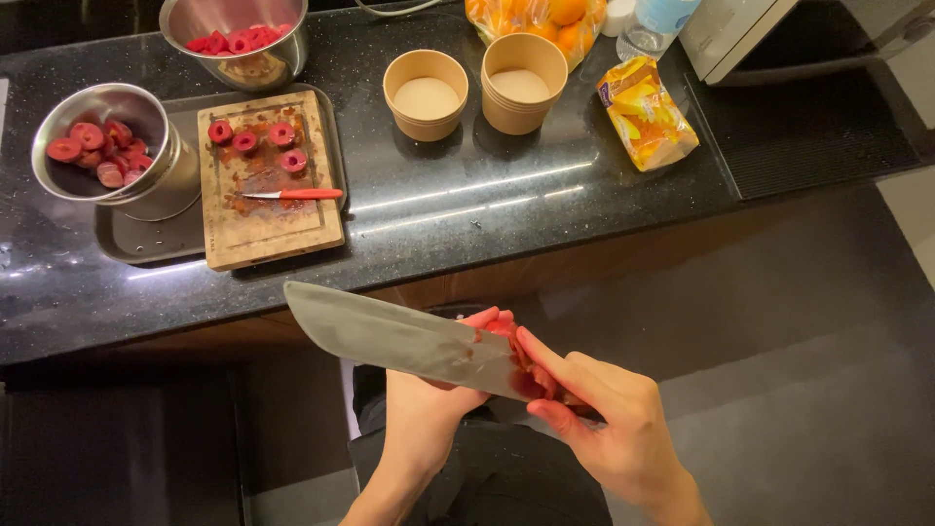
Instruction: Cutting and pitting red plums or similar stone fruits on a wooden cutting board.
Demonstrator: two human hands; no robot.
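Both hands – left [438,390], right [604,419] – close on a cleaver [390,336], fingers wiping its red-stained blade; a slip could cut fingertips. Board [268,229] at 11 o'clock.

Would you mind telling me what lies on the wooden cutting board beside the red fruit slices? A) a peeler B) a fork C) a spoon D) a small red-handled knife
D: a small red-handled knife lies across the board, below the slices.
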